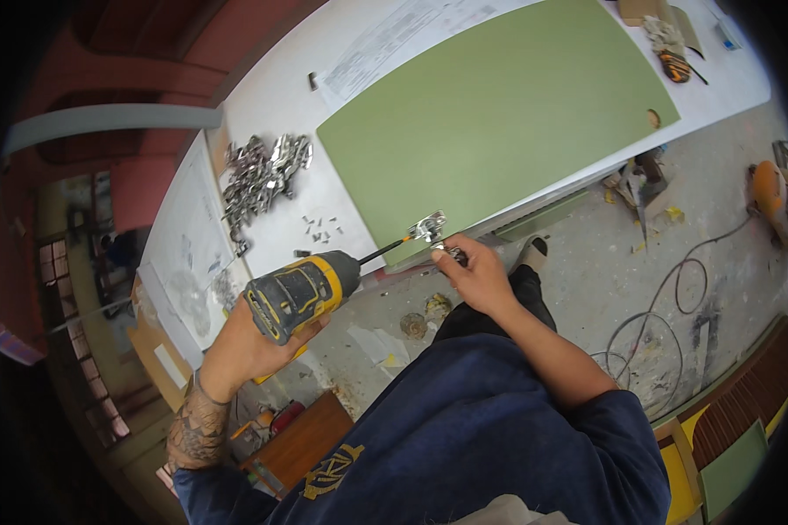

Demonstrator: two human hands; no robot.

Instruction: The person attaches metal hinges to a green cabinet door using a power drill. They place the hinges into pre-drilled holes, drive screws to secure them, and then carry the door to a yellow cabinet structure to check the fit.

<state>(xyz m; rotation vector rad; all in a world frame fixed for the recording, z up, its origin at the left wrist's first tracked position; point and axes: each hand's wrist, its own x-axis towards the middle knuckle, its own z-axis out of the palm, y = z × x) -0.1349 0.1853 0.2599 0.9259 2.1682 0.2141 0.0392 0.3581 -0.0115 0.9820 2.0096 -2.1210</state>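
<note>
My left hand (249, 354) is wrapped round the grip of a black and yellow cordless drill (302, 293). The drill's long bit points right, its tip at a shiny metal cabinet hinge (427, 227). That hinge lies on the near left corner of a green panel (508, 114). My right hand (480, 278) pinches the hinge's arm, which sticks out past the panel's near edge. Whether a screw sits under the bit is too small to tell. Left of the panel lie a heap of similar hinges (267, 179) and several small screws (322, 230).
The panel rests on a white worktable (341, 210) with printed sheets (394, 39) behind it. An orange and black handled tool (674, 66) lies at the far right. A cable (665, 297) loops across the floor near an orange tool (768, 188). A brown wooden box (311, 442) stands lower left.
</note>
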